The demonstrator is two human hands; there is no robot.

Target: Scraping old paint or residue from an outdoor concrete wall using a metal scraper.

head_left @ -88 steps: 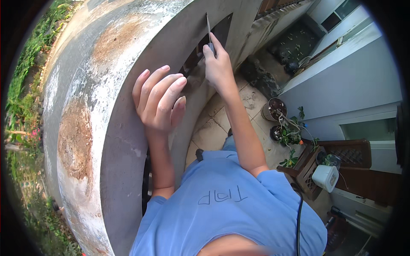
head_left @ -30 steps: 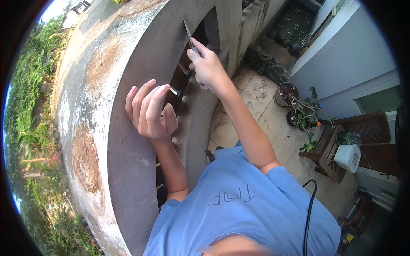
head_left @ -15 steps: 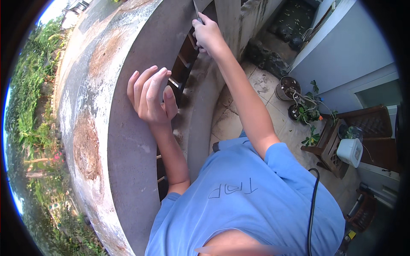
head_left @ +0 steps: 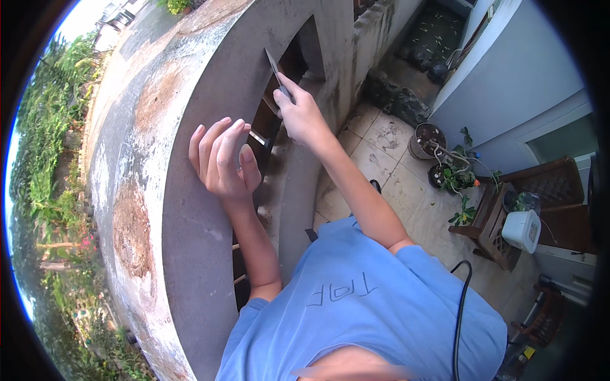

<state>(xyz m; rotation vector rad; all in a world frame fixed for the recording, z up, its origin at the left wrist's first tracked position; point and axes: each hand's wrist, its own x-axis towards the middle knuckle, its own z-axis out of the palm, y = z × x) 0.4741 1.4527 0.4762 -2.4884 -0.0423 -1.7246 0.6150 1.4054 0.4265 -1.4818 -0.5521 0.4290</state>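
Note:
My left hand point(head_left: 221, 159) rests with fingers spread on the inner edge of a wide grey concrete ledge point(head_left: 190, 95) with rust-coloured stains. My right hand point(head_left: 302, 114) is closed round a thin flat metal blade point(head_left: 274, 66), like a scraper or trowel, whose tip points up against the concrete edge beside a dark opening point(head_left: 298, 57) in the wall. A small pale stick-like piece point(head_left: 257, 137) shows just right of my left fingers.
Below lies a tiled yard point(head_left: 387, 165) with potted plants point(head_left: 445, 165), a wooden stand holding a white container point(head_left: 521, 228), and a pale blue wall point(head_left: 508, 82). Green plants point(head_left: 44, 159) grow beyond the ledge on the left. A black cable point(head_left: 460, 305) hangs over my blue shirt.
The view has shifted and both hands sit lower in the picture. My right hand with the blade came back down from the top of the opening. My left hand stayed on the ledge.

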